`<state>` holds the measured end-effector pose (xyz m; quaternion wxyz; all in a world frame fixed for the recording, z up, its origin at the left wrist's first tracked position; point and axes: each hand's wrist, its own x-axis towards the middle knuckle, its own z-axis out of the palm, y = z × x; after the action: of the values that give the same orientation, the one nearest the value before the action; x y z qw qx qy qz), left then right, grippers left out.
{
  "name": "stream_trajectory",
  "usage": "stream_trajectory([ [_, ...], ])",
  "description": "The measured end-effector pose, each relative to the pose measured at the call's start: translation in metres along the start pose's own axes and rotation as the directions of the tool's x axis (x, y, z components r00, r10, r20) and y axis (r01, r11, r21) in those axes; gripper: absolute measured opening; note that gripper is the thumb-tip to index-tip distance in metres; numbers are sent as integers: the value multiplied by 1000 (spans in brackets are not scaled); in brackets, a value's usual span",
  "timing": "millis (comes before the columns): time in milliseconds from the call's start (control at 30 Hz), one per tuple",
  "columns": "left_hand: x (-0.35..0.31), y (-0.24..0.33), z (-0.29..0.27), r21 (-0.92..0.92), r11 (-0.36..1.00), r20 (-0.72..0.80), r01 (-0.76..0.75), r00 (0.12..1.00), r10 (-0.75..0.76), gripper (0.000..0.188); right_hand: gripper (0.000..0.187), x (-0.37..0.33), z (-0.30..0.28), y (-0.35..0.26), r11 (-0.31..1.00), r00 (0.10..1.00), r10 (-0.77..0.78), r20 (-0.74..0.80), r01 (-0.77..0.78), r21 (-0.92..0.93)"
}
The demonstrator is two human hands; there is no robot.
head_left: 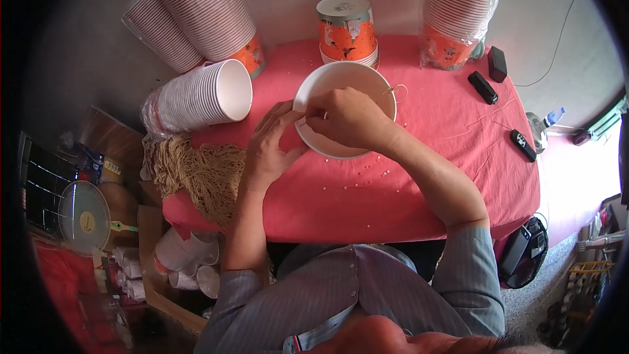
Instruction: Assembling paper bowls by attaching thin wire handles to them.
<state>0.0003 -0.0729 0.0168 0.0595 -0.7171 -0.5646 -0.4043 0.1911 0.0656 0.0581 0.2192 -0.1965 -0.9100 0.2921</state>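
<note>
A white paper bucket (pixel 339 143) stands at the middle of the table, its open mouth facing up. My left hand (pixel 267 146) holds its left side, with the fingers at the rim. Over the mouth, my right hand (pixel 347 115) is closed in a pinch against the inside of the left rim. What its fingertips hold, if anything, is hidden. A thin tan string (pixel 398 92) loops out from the bucket's right rim. Small white and reddish dots (pixel 384 172) lie scattered on the cloth in front of the bucket.
A pink cloth (pixel 452 137) covers the table. A bundle of tan strings (pixel 203 174) hangs over its left edge. Stacked buckets (pixel 203 94) lie at left; an upturned orange bucket (pixel 347 36) and tall wrapped stacks (pixel 455 6) stand behind. A black remote (pixel 523 145) lies at right.
</note>
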Motion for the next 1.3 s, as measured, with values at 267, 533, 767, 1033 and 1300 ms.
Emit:
stream_trajectory([
  [267,-1,2,0,-7,1000,4,29,1000,-29,77,22,2,5,0,1000,1000,6,-1,-6,12],
  [533,-8,-2,1,-207,955,59,213,977,-205,72,21,3,2,-2,999,999,29,31,-29,24],
  [767,-13,-10,10,-206,964,-81,169,979,-189,36,21,3,3,-3,998,1000,-11,7,11,57],
  [1033,-9,-4,14,-92,988,-161,122,977,-136,20,19,4,4,-1,999,1000,-26,-7,26,37],
  [1300,-12,-26,6,-491,830,-222,266,883,-414,9,18,5,-9,1,999,999,-39,-38,40,17],
])
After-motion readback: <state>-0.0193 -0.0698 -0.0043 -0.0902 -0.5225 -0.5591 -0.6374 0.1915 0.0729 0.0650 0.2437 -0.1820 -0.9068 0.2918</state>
